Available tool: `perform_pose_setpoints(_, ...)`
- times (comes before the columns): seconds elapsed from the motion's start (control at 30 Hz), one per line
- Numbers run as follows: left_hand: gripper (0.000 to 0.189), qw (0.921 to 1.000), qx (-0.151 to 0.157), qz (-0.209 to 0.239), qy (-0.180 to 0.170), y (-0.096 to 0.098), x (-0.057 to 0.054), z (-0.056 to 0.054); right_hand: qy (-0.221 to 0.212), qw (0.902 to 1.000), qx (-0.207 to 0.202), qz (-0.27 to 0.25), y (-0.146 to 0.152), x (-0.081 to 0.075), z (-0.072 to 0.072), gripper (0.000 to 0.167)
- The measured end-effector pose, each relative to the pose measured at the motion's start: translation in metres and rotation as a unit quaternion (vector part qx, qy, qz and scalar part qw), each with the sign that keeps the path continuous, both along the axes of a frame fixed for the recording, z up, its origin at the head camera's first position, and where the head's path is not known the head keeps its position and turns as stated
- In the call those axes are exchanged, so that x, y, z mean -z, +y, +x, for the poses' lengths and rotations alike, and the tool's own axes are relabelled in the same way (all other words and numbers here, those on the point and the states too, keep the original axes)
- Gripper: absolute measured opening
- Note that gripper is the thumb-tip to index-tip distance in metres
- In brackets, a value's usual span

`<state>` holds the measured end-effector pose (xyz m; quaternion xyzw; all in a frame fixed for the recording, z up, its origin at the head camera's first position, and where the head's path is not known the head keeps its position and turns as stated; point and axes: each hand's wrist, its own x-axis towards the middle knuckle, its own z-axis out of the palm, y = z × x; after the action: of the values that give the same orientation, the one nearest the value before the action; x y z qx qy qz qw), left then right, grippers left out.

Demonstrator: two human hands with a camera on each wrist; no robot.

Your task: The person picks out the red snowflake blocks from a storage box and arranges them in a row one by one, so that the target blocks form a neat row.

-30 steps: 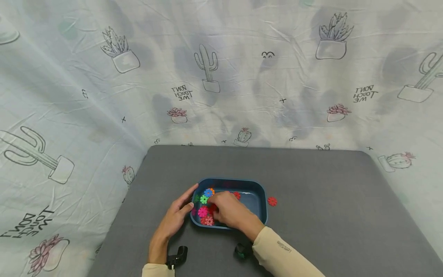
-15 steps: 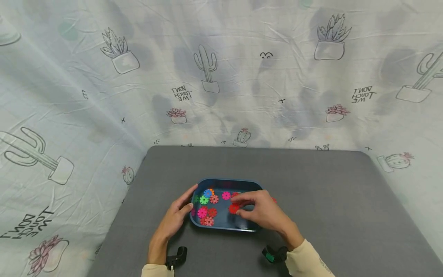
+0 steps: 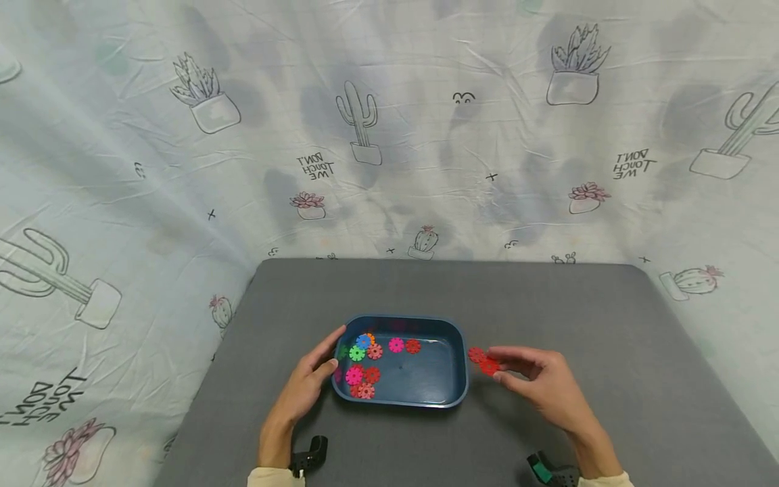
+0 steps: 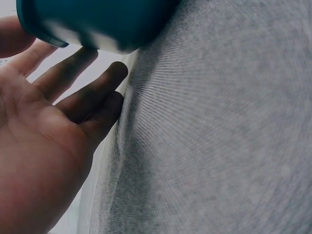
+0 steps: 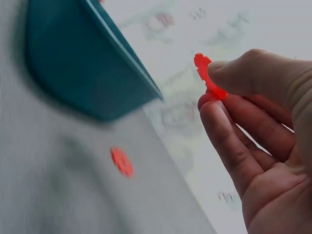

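Observation:
At the left end of a dark blue plastic tray [image 3: 402, 389], my left hand [image 3: 304, 385] rests with thumb and index finger against the rim. Its other fingers extend loosely beside the tray wall in the left wrist view. Just right of the tray, my right hand [image 3: 548, 385] pinches a red flower-shaped disc [image 5: 209, 75] between thumb and fingers, raised above the table. Another red disc [image 5: 122, 162] lies on the table beside the tray. Inside the tray are several notched discs, including a blue disc [image 3: 363, 341], a green disc [image 3: 356, 353] and a pink disc [image 3: 396, 345].
The discs in the tray gather mostly toward its left side. A grey cloth-covered table [image 3: 548, 304] carries the tray. Behind and beside it hangs a pale curtain [image 3: 420, 135] printed with potted plants. Black straps with small devices [image 3: 312, 454] sit at both wrists.
My right hand has reached into the tray, picked up a red disc and carried it right, past the tray's rim, near the disc on the table. My left hand has stayed at the tray.

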<state>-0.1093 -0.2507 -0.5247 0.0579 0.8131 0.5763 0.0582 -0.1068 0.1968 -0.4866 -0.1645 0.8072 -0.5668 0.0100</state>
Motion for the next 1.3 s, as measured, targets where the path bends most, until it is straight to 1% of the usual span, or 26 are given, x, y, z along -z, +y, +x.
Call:
perform_pose_setpoints(0.13, 0.062, 1.0, -0.002, -0.001, -0.004, 0.0, -0.001, 0.0, -0.001, 0.9992, 0.04, 0.008, 0.023, 0.001, 0.009, 0.036)
perform_pose_setpoints(0.27, 0.062, 1.0, 0.0, 0.0, 0.002, 0.0, -0.001, 0.0, 0.013, 0.9976, 0.068, 0.006, 0.042, 0.0, 0.014, 0.037)
perform_pose_setpoints(0.33, 0.062, 1.0, 0.002, 0.0, 0.007, 0.0, -0.001, 0.001, 0.022, 0.9967, 0.078, 0.007, 0.047, -0.002, 0.014, 0.037)
perform_pose_setpoints(0.47, 0.062, 0.9999, 0.002, 0.005, 0.014, 0.0, 0.0, 0.001, 0.042, 0.9941, 0.093, 0.037, 0.051, -0.005, 0.012, 0.038)
perform_pose_setpoints(0.57, 0.062, 0.9999, 0.001, 0.004, 0.014, 0.0, 0.001, 0.001, 0.048, 0.9919, 0.1, 0.061, 0.048, -0.006, 0.007, 0.038)
perform_pose_setpoints(0.67, 0.062, 0.9999, -0.001, 0.005, 0.01, 0.001, 0.001, 0.001, 0.048, 0.992, 0.096, 0.066, 0.044, -0.004, 0.0, 0.036)
perform_pose_setpoints(0.87, 0.062, 0.9999, -0.002, 0.009, 0.007, 0.001, 0.002, 0.002, 0.054, 0.9926, 0.079, 0.073, 0.036, 0.011, -0.018, 0.034)
perform_pose_setpoints(1.0, 0.062, 0.9999, -0.003, 0.008, 0.005, 0.001, 0.003, 0.001, 0.047, 0.9925, 0.074, 0.085, 0.033, 0.021, -0.029, 0.034)
perform_pose_setpoints(1.17, 0.064, 0.9999, -0.005, 0.011, 0.001, 0.0, 0.004, 0.0, 0.04, 0.9892, 0.069, 0.123, 0.029, 0.029, -0.039, 0.036)
perform_pose_setpoints(1.3, 0.062, 1.0, -0.003, 0.008, 0.003, 0.0, 0.004, 0.0, 0.039, 0.9824, 0.063, 0.172, 0.025, 0.035, -0.044, 0.036)
